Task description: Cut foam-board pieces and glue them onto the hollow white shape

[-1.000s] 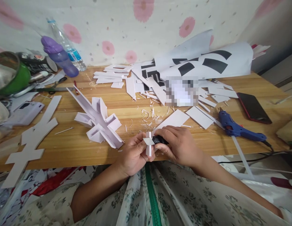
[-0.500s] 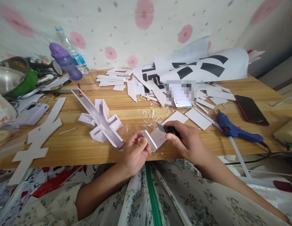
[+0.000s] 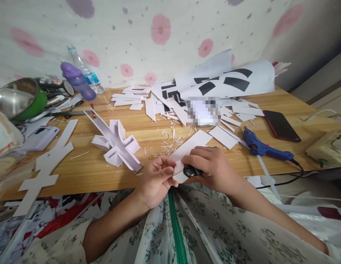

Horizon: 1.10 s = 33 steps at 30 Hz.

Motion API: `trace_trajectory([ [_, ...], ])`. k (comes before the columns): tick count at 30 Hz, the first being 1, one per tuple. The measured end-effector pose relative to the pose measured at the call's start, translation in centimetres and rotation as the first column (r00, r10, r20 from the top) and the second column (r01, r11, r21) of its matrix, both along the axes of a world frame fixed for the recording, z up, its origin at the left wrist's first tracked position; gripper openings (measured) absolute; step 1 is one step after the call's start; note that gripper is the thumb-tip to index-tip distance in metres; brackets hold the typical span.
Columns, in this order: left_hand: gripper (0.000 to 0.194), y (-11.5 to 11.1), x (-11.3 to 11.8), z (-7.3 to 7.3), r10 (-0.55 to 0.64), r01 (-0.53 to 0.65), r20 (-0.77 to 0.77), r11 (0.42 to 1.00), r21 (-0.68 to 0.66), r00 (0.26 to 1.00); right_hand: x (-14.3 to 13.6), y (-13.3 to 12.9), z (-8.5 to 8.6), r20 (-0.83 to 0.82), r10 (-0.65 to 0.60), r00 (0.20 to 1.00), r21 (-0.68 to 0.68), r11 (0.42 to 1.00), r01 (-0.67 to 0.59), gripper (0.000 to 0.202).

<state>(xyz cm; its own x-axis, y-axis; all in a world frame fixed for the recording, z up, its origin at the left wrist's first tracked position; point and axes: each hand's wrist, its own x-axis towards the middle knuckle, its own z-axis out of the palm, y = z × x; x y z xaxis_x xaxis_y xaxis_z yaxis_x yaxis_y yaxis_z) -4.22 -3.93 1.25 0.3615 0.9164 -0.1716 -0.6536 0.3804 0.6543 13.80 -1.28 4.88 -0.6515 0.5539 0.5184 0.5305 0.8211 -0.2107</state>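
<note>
My left hand [image 3: 155,179] pinches the edge of a small white foam board piece [image 3: 178,168] near the table's front edge. My right hand [image 3: 216,165] is wrapped round a black utility knife [image 3: 190,171], its fingertips touching the same piece. The blade is hidden from view. Under and behind the hands lies a longer white board strip [image 3: 196,141]. To the left stands a walled white character shape [image 3: 119,143] made of foam board. Farther left, a flat white cutout [image 3: 47,167] hangs partly over the edge.
A blue glue gun [image 3: 262,146] and a dark phone [image 3: 282,125] lie at right. Board scraps and printed paper [image 3: 222,84] fill the back. At back left stand a purple cup [image 3: 78,82], a water bottle [image 3: 90,75] and a green bowl [image 3: 39,97]. Thin shavings [image 3: 170,137] lie mid-table.
My right hand has moved left and down with the knife, and its fingers now meet the foam board piece. The piece has been turned in my left hand. The view has shifted slightly.
</note>
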Motion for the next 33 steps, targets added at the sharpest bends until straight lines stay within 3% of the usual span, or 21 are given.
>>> trace_trajectory([
  [3,0.035,-0.1,0.2,0.4,0.002,-0.003,-0.007,0.998,-0.063,1.0,0.0,0.4,-0.2,-0.022,-0.032,0.999,0.068,0.997,0.033,0.008],
  [7,0.038,0.0,0.3,0.2,0.038,-0.041,-0.033,0.997,-0.068,0.999,0.6,0.7,-0.8,-0.128,-0.138,0.982,-0.007,0.99,0.138,0.018],
  [13,0.027,0.7,0.2,-0.1,0.08,-0.082,-0.041,0.995,-0.058,0.996,0.1,0.2,-1.3,0.039,-0.114,0.993,-0.131,0.984,0.119,0.02],
  [21,0.031,1.1,0.1,-0.4,0.083,-0.082,0.011,0.992,-0.1,0.996,-1.2,0.4,-1.3,0.14,-0.127,0.982,-0.062,0.989,0.137,0.013],
  [33,0.031,1.3,0.0,-1.1,0.137,-0.136,0.065,0.99,-0.019,0.988,-2.2,0.8,-1.6,0.255,-0.206,0.945,-0.064,0.971,0.229,0.007],
])
